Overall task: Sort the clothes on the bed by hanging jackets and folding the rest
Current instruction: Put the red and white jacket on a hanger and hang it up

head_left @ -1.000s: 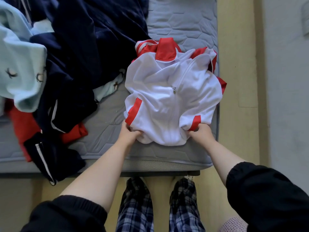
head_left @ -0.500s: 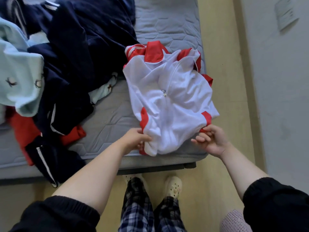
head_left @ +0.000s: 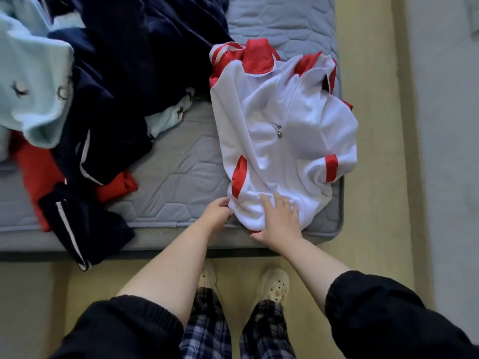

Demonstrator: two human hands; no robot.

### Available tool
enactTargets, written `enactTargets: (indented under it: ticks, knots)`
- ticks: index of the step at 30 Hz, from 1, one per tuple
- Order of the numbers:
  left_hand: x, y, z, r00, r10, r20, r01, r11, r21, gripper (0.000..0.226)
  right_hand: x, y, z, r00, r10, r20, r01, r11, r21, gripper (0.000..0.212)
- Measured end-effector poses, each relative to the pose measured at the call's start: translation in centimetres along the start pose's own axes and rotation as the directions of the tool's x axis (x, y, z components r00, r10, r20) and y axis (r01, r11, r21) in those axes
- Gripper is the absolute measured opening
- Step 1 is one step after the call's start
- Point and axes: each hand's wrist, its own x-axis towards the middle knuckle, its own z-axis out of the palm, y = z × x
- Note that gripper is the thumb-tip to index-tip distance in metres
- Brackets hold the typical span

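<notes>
A white zip jacket with red collar and red trim [head_left: 285,130] lies bunched at the near right corner of the grey mattress [head_left: 181,172]. My left hand [head_left: 216,212] pinches its lower left hem at the mattress edge. My right hand [head_left: 281,220] lies flat, fingers spread, on the jacket's bottom edge. To the left sits a pile: dark navy garments [head_left: 124,60], a pale blue fleece piece [head_left: 33,81], red cloth [head_left: 33,167], and a navy piece with white stripes [head_left: 77,226] hanging over the bed's front edge.
Yellowish floor [head_left: 373,125] runs along the bed's right side, with a grey wall [head_left: 445,151] beyond it. My legs in plaid trousers and pale clogs [head_left: 274,283] stand just in front of the bed frame.
My right hand left the jacket's right cuff and moved left onto the bottom hem, now pressing flat. My left hand stays at the lower left hem. The jacket has shifted slightly.
</notes>
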Motion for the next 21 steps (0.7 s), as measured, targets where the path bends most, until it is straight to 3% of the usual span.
enactTargets:
  ticks: [2,3,5,6,7,8,9,10,11,14,17,19,21]
  knots:
    - [0.3,-0.2,0.0,0.997,-0.051,0.056,0.059,0.985,-0.159,0.05,0.8,-0.1,0.7,0.997,0.003,0.076,0.009,0.987,-0.16,0.065]
    - [0.3,-0.3,-0.1,0.995,-0.062,0.072,0.076,0.976,-0.203,0.049,1.1,0.0,0.6,0.997,0.026,0.072,-0.02,0.997,-0.081,0.045]
    - [0.3,-0.4,-0.7,0.993,-0.059,0.099,0.085,0.956,-0.281,0.043,1.3,0.1,-0.9,0.989,0.148,0.027,-0.148,0.925,0.351,0.009]
    - [0.1,-0.4,-1.0,0.993,-0.053,0.101,0.083,0.944,-0.319,0.04,1.2,0.2,-2.1,0.972,0.22,0.087,-0.226,0.758,0.611,0.009]
    - [-0.2,-0.4,-1.3,0.995,-0.052,0.09,0.08,0.936,-0.343,0.039,1.1,0.6,-3.3,0.947,0.263,0.186,-0.294,0.467,0.834,0.016]
    - [-0.3,-0.4,-1.6,0.996,-0.052,0.07,0.074,0.93,-0.361,0.039,0.9,1.1,-4.5,0.922,0.248,0.298,-0.331,0.102,0.938,0.022]
    - [-0.4,-0.2,-1.6,0.997,-0.057,0.049,0.071,0.928,-0.366,0.04,0.6,2.1,-5.6,0.901,0.193,0.389,-0.355,-0.188,0.916,0.025]
    - [-0.5,0.0,-1.5,0.997,-0.068,0.033,0.075,0.921,-0.381,0.04,0.2,3.1,-6.6,0.887,0.134,0.441,-0.373,-0.352,0.858,0.026]
    - [-0.6,0.4,-1.2,0.996,-0.08,0.028,0.084,0.911,-0.404,0.04,-0.3,3.9,-7.5,0.88,0.077,0.468,-0.398,-0.416,0.817,0.026]
    - [-1.1,2.3,0.5,0.994,-0.067,0.088,0.102,0.859,-0.502,0.041,-1.3,6.2,-8.8,0.847,-0.042,0.53,-0.492,-0.442,0.75,0.027]
    - [-1.7,5.3,2.6,0.98,0.034,0.199,0.098,0.782,-0.616,0.04,-1.7,7.4,-9.1,0.816,-0.053,0.576,-0.545,-0.406,0.734,0.026]
    - [-2.0,7.4,3.6,0.971,0.087,0.221,0.087,0.738,-0.669,0.039,-2.0,8.1,-9.1,0.851,-0.042,0.524,-0.508,-0.325,0.798,0.023]
    - [-2.3,9.4,4.4,0.98,0.083,0.178,0.073,0.688,-0.722,0.046,-2.4,8.4,-9.3,0.905,-0.047,0.424,-0.426,-0.106,0.898,0.015]
